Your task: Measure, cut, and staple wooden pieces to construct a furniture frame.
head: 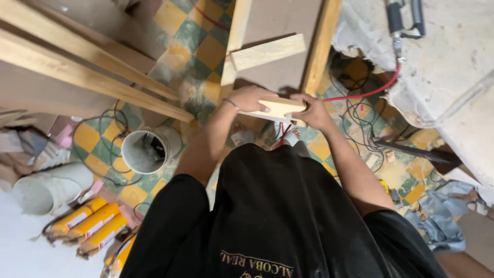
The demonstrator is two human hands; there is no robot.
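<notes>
Both hands, left hand [248,99] and right hand [312,112], grip a short pale wooden block [280,107] by its ends, below the tall wooden frame [320,46]; it looks like fitting; next needs lining up.

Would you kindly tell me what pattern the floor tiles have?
The floor tiles are a yellow and green checkerboard, dusty in places; the head view shows it.

checkered floor [198,49], white bucket [146,152], yellow sealant tubes [92,226], tangled cables [360,116], wooden planks [87,77]
</notes>
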